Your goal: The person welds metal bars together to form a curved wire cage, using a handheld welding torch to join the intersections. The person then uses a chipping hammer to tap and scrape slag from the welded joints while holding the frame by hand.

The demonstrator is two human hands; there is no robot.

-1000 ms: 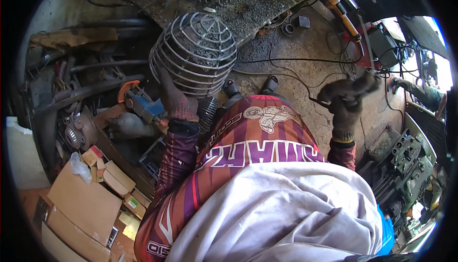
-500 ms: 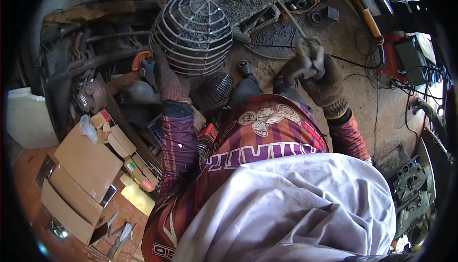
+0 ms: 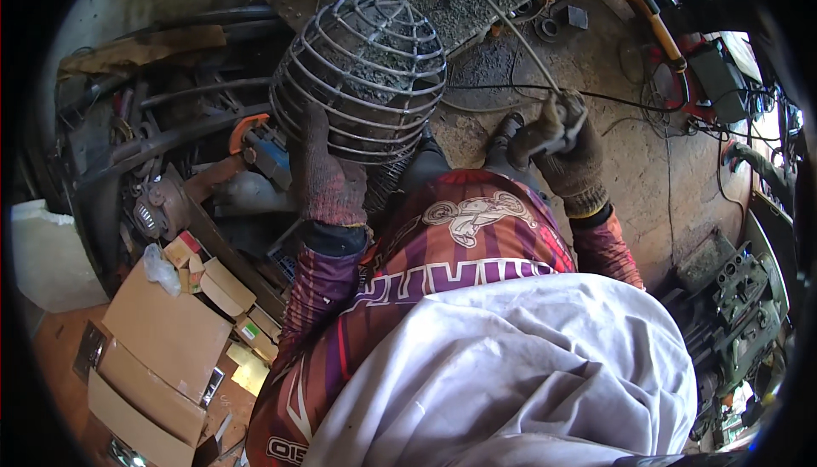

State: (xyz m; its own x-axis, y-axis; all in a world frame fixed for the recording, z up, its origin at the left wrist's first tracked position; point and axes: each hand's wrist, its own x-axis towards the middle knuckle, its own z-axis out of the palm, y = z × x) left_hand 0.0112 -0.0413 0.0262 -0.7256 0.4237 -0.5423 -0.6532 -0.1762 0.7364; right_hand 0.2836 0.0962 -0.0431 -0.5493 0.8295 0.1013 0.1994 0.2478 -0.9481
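A round cage of metal bars (image 3: 374, 84), shaped like a dome basket, is tilted in front of me at the left of centre. My left hand (image 3: 328, 165), in a dark knitted glove, grips its near left side; some fingers are hidden behind the bars. To the right of the cage, my gloved right hand (image 3: 566, 139) is closed around the lower end of a long thin metal rod (image 3: 523, 42). The rod slants up and left, its tip apart from the cage. Whether a holder sits inside that hand is unclear.
An orange-and-blue tool (image 3: 264, 148) lies left of my left hand. Flattened cardboard (image 3: 166, 322) is at the lower left. A black cable (image 3: 613, 103) crosses the floor beyond my right hand, toward a red-and-grey machine (image 3: 719, 80). Greasy metal parts (image 3: 740, 297) stand at right.
My left hand and the cage have moved right and a little nearer to me, and the cage has turned. My right hand, still holding the rod, has shifted slightly down.
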